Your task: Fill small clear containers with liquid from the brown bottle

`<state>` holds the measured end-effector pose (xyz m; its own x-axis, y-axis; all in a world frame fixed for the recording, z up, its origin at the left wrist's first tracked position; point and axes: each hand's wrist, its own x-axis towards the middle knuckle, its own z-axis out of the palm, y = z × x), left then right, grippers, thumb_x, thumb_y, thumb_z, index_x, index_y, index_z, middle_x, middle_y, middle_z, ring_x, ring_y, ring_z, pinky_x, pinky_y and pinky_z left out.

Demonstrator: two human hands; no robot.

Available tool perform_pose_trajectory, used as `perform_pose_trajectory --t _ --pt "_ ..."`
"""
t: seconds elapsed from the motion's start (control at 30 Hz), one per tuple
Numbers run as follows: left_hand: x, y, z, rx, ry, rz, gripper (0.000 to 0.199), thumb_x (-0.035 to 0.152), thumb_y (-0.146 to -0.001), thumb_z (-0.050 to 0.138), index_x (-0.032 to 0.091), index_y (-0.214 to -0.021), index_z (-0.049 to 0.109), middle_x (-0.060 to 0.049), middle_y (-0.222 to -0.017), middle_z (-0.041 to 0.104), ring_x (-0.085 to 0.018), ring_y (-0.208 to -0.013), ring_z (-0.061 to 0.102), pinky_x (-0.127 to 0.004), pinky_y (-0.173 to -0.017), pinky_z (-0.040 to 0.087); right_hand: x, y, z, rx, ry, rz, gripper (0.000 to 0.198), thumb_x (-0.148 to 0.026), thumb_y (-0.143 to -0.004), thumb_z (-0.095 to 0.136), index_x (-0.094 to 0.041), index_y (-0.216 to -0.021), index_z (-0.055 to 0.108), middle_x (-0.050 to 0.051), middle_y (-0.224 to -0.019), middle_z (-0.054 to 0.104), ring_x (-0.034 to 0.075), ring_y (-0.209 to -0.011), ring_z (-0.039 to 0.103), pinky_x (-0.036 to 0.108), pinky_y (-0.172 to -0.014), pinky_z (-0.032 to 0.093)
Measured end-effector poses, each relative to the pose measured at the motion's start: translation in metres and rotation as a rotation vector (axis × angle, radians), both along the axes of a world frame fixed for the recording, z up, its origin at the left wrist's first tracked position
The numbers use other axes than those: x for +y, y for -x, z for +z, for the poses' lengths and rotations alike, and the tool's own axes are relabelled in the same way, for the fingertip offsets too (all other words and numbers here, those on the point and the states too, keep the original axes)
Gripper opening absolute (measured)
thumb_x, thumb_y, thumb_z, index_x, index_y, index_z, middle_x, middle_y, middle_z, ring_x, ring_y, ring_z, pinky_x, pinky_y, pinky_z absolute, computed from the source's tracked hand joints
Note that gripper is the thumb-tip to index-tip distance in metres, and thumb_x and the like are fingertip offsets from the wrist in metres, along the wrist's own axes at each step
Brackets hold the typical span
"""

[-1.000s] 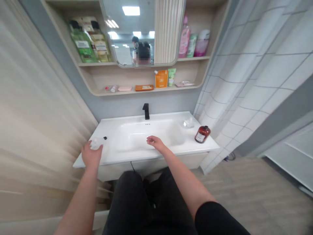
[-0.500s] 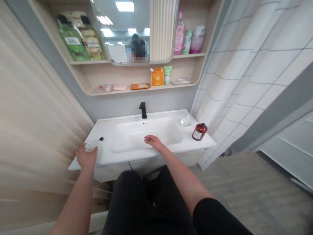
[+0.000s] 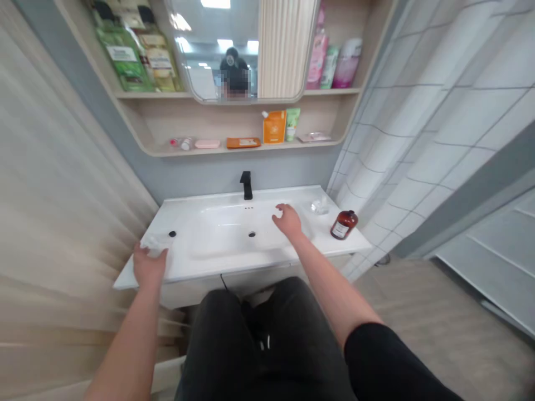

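Has moved the right hand farther back and rightward over the basin, bringing the drain hole into view.

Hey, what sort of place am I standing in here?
It looks like a bathroom, or a space fitted out as one. You're at a white sink with a black faucet, and a mirror is set into the shelving above it.

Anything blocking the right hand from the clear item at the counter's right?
Nothing visible stands between the right hand and the clear item; the brown bottle sits to the side, off that path.
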<state>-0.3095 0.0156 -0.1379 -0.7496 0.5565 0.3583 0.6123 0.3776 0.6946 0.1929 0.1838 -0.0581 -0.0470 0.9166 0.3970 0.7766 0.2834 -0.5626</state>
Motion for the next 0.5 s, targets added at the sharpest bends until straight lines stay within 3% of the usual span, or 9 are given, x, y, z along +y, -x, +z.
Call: perform_pose_trajectory --t 0.1,0.2,0.3,0.4,0.5 --pt "0.005 0.003 0.0 -0.022 0.034 -0.011 0.097 0.046 -0.083 0.09 0.019 -0.163 0.042 -0.016 -0.146 0.069 -0.034 -0.135 0.068 -0.051 -0.118 0.053 0.038 -0.046 0.049 -0.362 0.061 -0.159 0.051 -0.028 -0.091 0.075 -0.017 -0.141 0.067 0.021 -0.139 0.064 0.037 -0.132 0.06 0.048 -0.114 0.051" --pt "0.013 0.007 0.001 -0.077 0.067 -0.02 0.097 0.047 -0.083 0.091 0.021 -0.162 0.042 -0.016 -0.149 0.069 -0.035 -0.134 0.069 -0.053 -0.117 0.053 0.075 -0.086 0.079 -0.542 0.192 -0.321 0.056 -0.027 -0.094 0.074 -0.009 -0.146 0.061 0.029 -0.144 0.059 0.04 -0.138 0.057 0.051 -0.113 0.05" --pt "0.019 0.008 0.003 -0.09 0.086 -0.008 0.096 0.048 -0.083 0.091 0.021 -0.162 0.045 -0.017 -0.149 0.07 -0.037 -0.136 0.069 -0.055 -0.117 0.052 0.108 -0.117 0.089 -0.612 0.379 -0.416 0.064 -0.03 -0.093 0.078 -0.008 -0.15 0.06 0.03 -0.142 0.062 0.04 -0.137 0.061 0.05 -0.111 0.051" --pt "0.019 0.005 0.006 -0.085 0.113 0.003 0.101 0.052 -0.083 0.089 0.022 -0.166 0.041 -0.017 -0.15 0.07 -0.039 -0.139 0.067 -0.056 -0.119 0.051 0.131 -0.136 0.085 -0.646 0.542 -0.441 0.074 -0.034 -0.087 0.087 -0.007 -0.15 0.061 0.029 -0.135 0.068 0.039 -0.131 0.068 0.048 -0.107 0.053" --pt "0.016 0.001 0.008 -0.077 0.086 0.007 0.111 0.051 -0.079 0.092 0.019 -0.169 0.037 -0.019 -0.154 0.066 -0.037 -0.14 0.066 -0.052 -0.119 0.052 0.143 -0.143 0.076 -0.607 0.531 -0.398 0.07 -0.035 -0.081 0.094 -0.004 -0.139 0.07 0.028 -0.123 0.074 0.035 -0.116 0.075 0.043 -0.096 0.056"
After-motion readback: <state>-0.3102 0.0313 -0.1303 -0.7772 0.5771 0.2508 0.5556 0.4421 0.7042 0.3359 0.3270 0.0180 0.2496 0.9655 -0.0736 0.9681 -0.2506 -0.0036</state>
